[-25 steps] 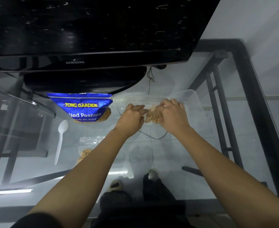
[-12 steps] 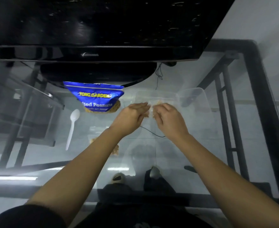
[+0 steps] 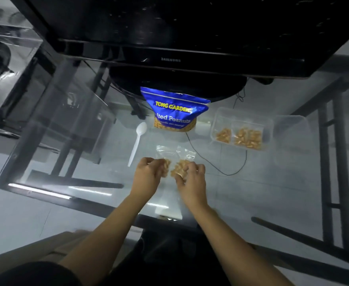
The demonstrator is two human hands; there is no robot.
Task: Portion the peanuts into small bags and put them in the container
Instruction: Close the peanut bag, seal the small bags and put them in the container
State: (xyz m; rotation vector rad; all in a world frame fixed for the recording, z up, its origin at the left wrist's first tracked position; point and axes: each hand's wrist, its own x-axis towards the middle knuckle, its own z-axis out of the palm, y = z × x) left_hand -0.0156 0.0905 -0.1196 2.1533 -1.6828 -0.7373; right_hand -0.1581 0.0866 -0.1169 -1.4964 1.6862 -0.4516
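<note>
A blue bag of salted peanuts (image 3: 174, 109) stands upright on the glass table near the monitor base. At right, a clear plastic container (image 3: 221, 118) holds two small filled bags of peanuts (image 3: 247, 138). Two more small clear bags lie at the table's middle. My left hand (image 3: 148, 175) grips the left small bag (image 3: 166, 165). My right hand (image 3: 191, 178) grips the right small bag (image 3: 180, 168). Both bags' clear tops stick out beyond my fingers.
A white plastic spoon (image 3: 137, 142) lies left of the small bags. A clear lid (image 3: 291, 137) rests right of the container. A black monitor (image 3: 179, 38) overhangs the back of the glass table (image 3: 45, 182). A black cable (image 3: 227, 171) runs beneath.
Both hands left the container, where a filled bag stays, and came back toward me. They now hold the two small bags at the table's middle. The view swung left.
</note>
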